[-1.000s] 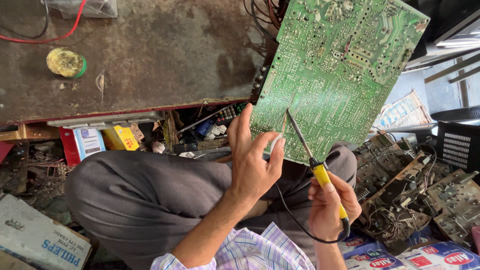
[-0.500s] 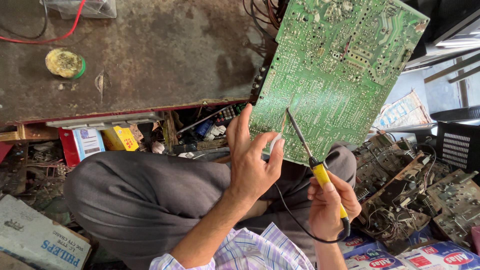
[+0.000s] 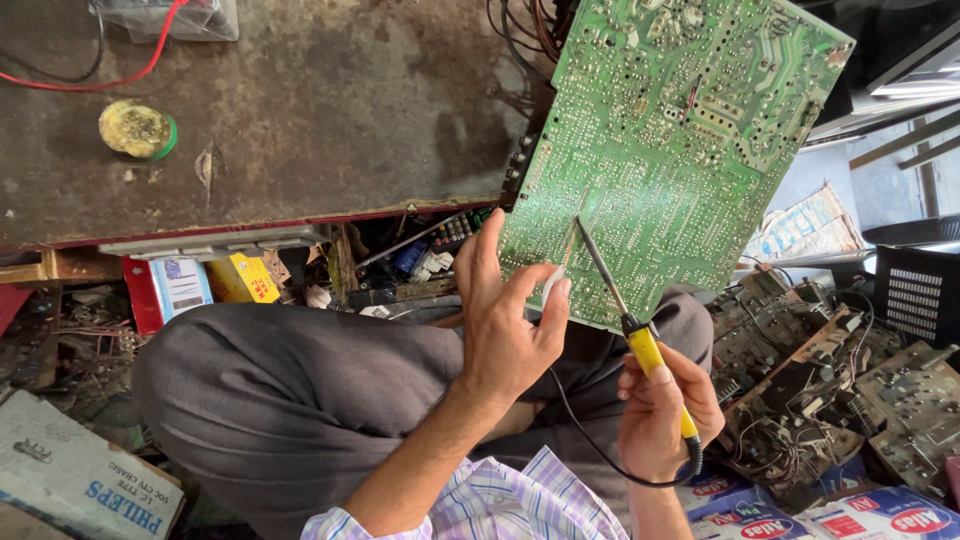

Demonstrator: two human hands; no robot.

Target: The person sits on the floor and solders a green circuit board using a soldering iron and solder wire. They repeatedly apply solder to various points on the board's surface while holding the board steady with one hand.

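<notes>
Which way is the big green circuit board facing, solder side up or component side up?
Solder side up: the green circuit board shows rows of silvery solder points and traces, with no components visible on this face.

- The bench [image 3: 330,110], a worn, stained dark slab, lay beyond the left grip [image 3: 505,320].
- A round tin of yellowish paste [image 3: 137,128] sat on it, far to the left of that grip.
- A red wire [image 3: 120,72] trailed across its far left corner, beside a clear plastic box [image 3: 165,15].
- The green circuit board [image 3: 670,150] leaned against the bench's right edge, just above both grips.
</notes>
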